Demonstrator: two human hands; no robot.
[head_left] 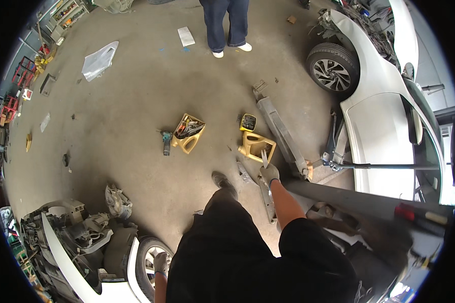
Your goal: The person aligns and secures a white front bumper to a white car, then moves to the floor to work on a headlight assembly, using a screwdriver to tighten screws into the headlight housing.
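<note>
My right hand (269,173), in a pale work glove, is closed around a light grey forked tool (264,158); its exact kind is hard to make out. The prongs point forward, over a cut-open gold jug (258,145) lying on the floor. Down at the lower left, my left hand (161,262) is gloved too and hangs in front of a car wheel (151,256). Its fingers are too small and unclear to read. Beyond the gold jug sits a small yellow-rimmed tub (247,122) of dark small parts.
Another cut gold jug (188,142) holds hand tools, beside a teal cordless drill (166,142). A long floor jack (283,131) lies along my right, near a white car (384,131) with its hood up. Partly dismantled car bodywork (86,237) stands at left. A person (226,22) stands ahead.
</note>
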